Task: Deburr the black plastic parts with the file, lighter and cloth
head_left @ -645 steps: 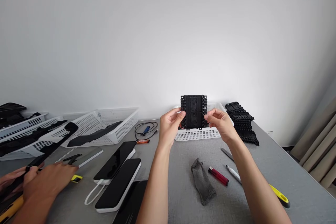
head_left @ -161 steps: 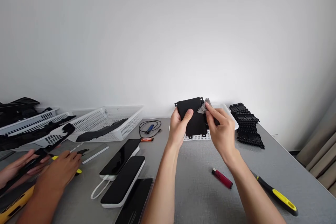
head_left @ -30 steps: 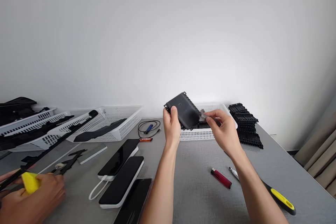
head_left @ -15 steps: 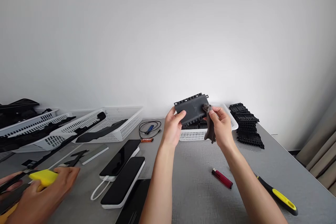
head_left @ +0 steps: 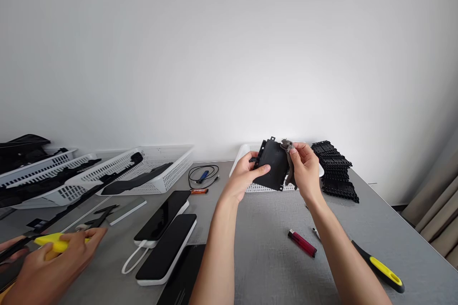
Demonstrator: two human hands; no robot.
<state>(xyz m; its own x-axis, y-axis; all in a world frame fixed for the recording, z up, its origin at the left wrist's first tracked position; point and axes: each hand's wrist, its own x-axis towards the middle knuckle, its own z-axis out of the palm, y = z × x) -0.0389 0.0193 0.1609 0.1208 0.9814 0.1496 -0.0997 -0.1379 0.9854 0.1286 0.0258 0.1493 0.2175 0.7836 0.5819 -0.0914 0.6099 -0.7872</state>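
Observation:
A black plastic panel [head_left: 274, 164] with notched tabs along its edge is held up over the white basket by my left hand [head_left: 243, 176], thumb on its face. My right hand [head_left: 307, 167] pinches a crumpled grey-brown cloth [head_left: 289, 147] against the panel's right edge. Part of the cloth hangs down below my fingers. Behind the panel the white basket [head_left: 243, 151] is partly hidden. Similar black panels [head_left: 332, 167] lie stacked to its right.
A red lighter [head_left: 302, 243] and a yellow-black handled tool [head_left: 384, 271] lie near my right forearm. Two phone-like devices [head_left: 166, 248] lie left. A co-worker's hands [head_left: 59, 267] hold something yellow at far left. Baskets [head_left: 175, 171] of black parts stand along the wall.
The panel has turned from lying wide to more upright and tilted, and sits slightly lower. My left hand has shifted right with it; the cloth stays at its right side.

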